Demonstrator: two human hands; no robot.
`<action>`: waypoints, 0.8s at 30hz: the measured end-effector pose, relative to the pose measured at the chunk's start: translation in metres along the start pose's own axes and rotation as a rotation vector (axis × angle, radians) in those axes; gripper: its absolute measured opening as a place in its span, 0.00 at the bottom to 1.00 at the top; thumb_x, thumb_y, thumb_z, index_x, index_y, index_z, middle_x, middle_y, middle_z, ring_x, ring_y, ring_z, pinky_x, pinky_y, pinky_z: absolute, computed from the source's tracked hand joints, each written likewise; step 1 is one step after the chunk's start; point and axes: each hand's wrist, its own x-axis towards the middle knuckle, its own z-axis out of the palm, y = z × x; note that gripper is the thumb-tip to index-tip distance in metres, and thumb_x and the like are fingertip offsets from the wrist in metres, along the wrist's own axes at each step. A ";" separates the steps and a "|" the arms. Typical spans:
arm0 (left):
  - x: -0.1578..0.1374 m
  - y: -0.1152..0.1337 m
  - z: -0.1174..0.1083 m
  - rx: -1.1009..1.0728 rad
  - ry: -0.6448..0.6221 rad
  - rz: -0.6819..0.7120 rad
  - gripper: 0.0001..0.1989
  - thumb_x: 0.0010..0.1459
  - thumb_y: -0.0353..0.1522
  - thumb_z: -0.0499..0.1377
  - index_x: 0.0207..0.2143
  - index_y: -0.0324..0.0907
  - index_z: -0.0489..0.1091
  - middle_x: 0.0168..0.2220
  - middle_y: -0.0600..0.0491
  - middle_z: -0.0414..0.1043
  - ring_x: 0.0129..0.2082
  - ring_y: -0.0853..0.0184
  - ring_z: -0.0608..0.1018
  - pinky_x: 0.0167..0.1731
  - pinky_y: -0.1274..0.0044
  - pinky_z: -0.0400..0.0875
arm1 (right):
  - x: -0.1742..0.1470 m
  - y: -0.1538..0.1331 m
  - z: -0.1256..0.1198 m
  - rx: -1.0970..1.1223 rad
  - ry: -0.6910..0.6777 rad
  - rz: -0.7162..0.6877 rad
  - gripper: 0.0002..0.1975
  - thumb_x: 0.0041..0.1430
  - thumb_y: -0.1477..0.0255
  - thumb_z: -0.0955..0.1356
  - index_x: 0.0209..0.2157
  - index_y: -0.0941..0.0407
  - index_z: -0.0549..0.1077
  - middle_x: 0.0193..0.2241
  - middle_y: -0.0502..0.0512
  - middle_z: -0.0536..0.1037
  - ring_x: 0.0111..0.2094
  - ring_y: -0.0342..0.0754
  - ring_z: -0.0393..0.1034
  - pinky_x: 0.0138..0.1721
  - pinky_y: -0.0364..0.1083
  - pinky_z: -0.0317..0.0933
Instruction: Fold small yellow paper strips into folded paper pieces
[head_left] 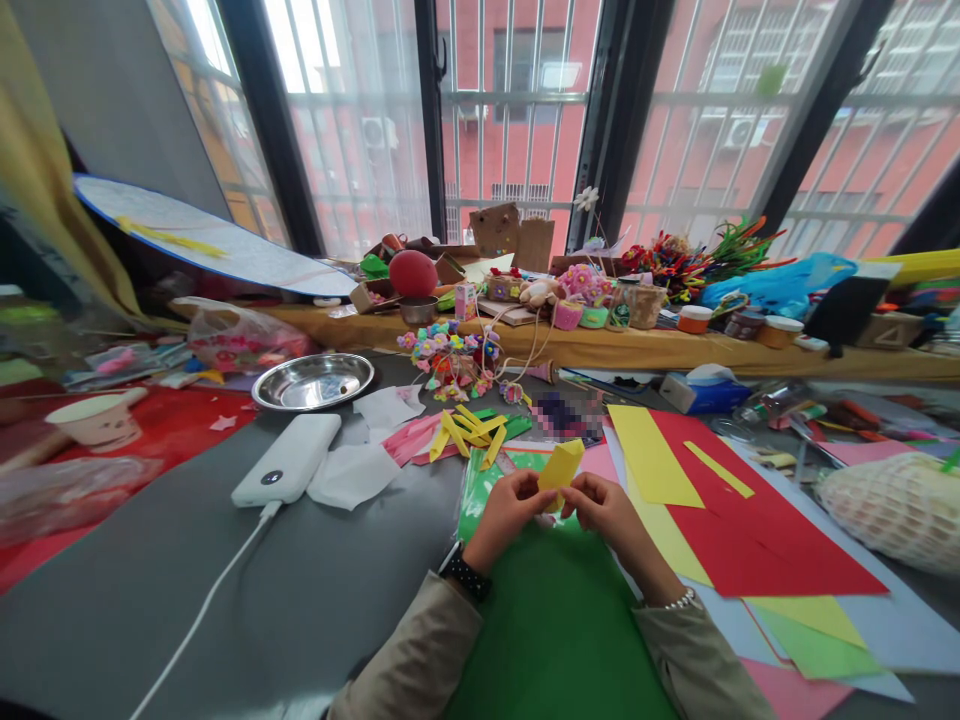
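A piece of folded yellow paper is held up between both hands over the green sheet. My left hand, with a black watch at the wrist, pinches its left lower edge. On the other side, my right hand grips the lower right edge with thumb and fingertips. Just beyond the hands lies a pile of folded yellow paper strips. To the right, a yellow paper sheet and a narrow yellow strip rest on a large red sheet.
A white power bank with a cable lies left, near a round metal plate and white tissue. Pink and green paper strips surround the yellow pile. Craft flowers stand behind. A crowded ledge runs below the window.
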 end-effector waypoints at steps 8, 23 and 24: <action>-0.006 0.011 0.001 0.072 -0.001 -0.010 0.12 0.42 0.38 0.57 0.23 0.36 0.68 0.18 0.57 0.66 0.18 0.73 0.68 0.21 0.82 0.62 | 0.001 -0.003 -0.008 0.106 0.199 -0.075 0.20 0.41 0.63 0.67 0.36 0.58 0.63 0.18 0.46 0.68 0.17 0.40 0.63 0.19 0.40 0.59; -0.003 0.006 -0.001 -0.146 0.087 0.002 0.16 0.43 0.34 0.57 0.35 0.37 0.67 0.33 0.50 0.70 0.27 0.66 0.74 0.29 0.76 0.69 | 0.000 -0.004 -0.007 0.224 0.072 0.013 0.14 0.39 0.65 0.68 0.28 0.60 0.69 0.19 0.50 0.72 0.20 0.43 0.68 0.22 0.41 0.64; -0.003 0.006 -0.001 -0.139 0.082 0.010 0.15 0.43 0.34 0.57 0.36 0.37 0.67 0.33 0.50 0.70 0.27 0.66 0.74 0.29 0.75 0.69 | 0.000 -0.005 -0.006 0.224 0.067 0.020 0.14 0.40 0.65 0.68 0.28 0.60 0.69 0.18 0.51 0.72 0.19 0.42 0.68 0.22 0.40 0.63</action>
